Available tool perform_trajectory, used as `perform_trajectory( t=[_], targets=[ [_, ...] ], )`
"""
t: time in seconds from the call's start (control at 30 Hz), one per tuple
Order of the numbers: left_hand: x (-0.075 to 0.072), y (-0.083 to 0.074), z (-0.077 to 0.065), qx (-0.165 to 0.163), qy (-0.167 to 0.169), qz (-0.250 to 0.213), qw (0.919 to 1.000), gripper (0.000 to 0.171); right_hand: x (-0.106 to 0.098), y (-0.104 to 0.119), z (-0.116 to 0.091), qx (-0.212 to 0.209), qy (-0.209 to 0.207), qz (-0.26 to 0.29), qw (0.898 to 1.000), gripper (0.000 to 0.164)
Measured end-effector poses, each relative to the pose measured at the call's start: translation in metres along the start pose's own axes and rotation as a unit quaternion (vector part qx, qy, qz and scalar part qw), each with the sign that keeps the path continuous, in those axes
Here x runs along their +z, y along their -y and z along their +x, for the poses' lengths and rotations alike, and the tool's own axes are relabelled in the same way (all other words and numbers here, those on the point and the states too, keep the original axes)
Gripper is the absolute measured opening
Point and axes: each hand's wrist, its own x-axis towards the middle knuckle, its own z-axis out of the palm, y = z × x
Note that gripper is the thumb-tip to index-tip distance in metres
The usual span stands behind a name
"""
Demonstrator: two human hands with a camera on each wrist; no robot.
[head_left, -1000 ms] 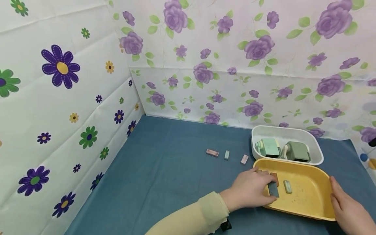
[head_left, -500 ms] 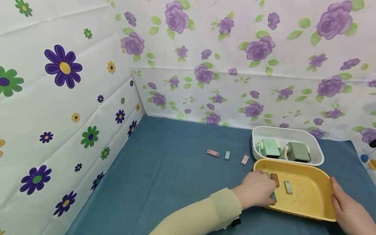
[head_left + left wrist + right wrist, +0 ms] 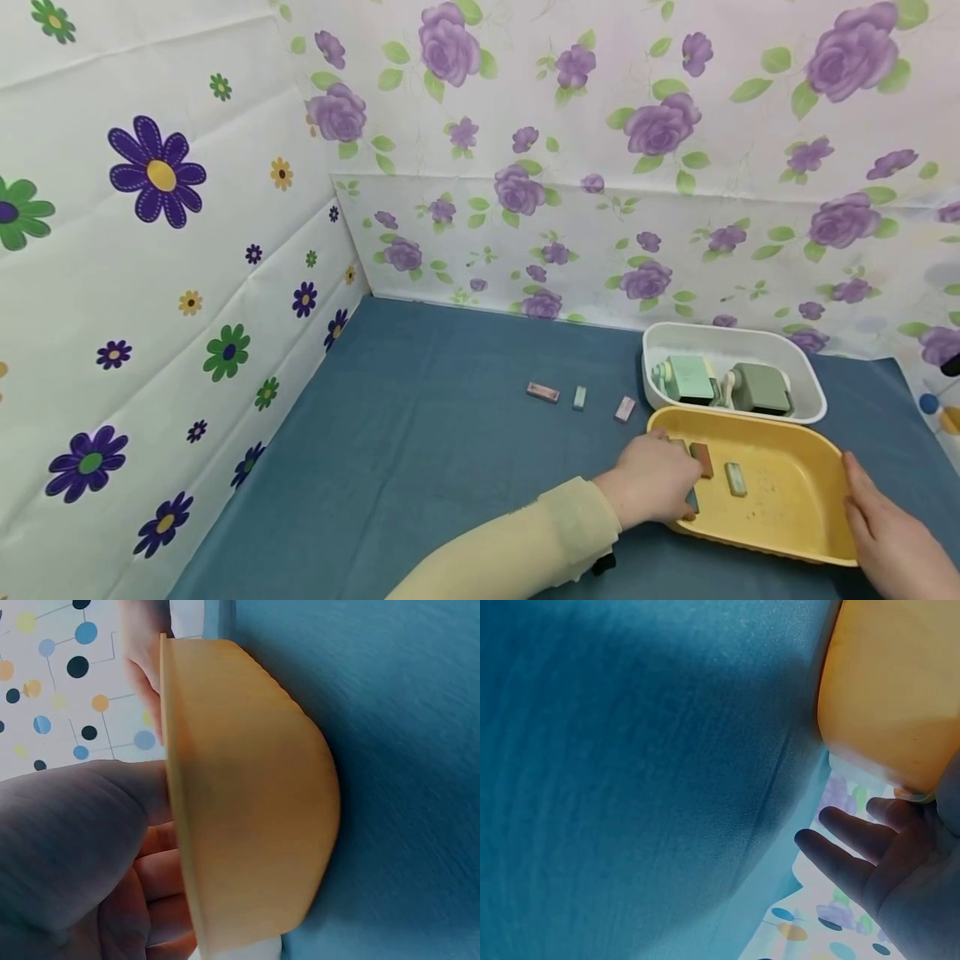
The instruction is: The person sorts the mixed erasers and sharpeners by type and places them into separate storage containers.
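Note:
My left hand [image 3: 654, 479] reaches into the left end of a yellow plastic bin [image 3: 780, 542]. Its thumb and fingers pinch a dark grey-blue block [image 3: 692, 501], mostly hidden by the hand. Close to the fingers lie an orange-brown block [image 3: 702, 459] and the edge of an olive block [image 3: 678, 444], partly covered. A pale green block [image 3: 736, 479] lies further right on the bin floor. My right hand [image 3: 896, 525] rests against the bin's right end; the right wrist view shows its fingers [image 3: 836, 859] extended and spread beside the yellow wall.
Behind the yellow bin stands a white bin [image 3: 813, 392] holding a mint-green device [image 3: 690, 377] and a grey-green one [image 3: 761, 386]. Left of it on the blue cloth [image 3: 420, 433] lie a reddish block [image 3: 542, 391], a pale green block [image 3: 580, 397] and a pink block [image 3: 625, 407].
My left hand has shifted left toward the bin's left wall with the dark block, covering more of it. An olive block's edge now shows behind the fingers. My right hand stays at the rim.

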Motion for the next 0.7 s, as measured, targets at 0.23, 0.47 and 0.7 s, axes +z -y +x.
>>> perform_trajectory(
  t=[0.23,0.47,0.7],
  targets=[
    [0.0012,0.0007,0.002,-0.003,0.005,0.0,1.0,0.033,0.0007,0.0002,-0.0006,0.004,-0.01,-0.002,1.0,0.073],
    [0.0017,-0.0016,0.0032,-0.015,0.011,-0.002,0.9998,0.042,0.0006,0.0023,-0.001,0.004,-0.013,-0.001,1.0,0.073],
    [0.0025,-0.0028,0.0052,-0.019,0.017,-0.004,0.9997,0.029,0.0008,0.003,-0.0015,0.007,-0.015,-0.001,1.0,0.073]
  ],
)
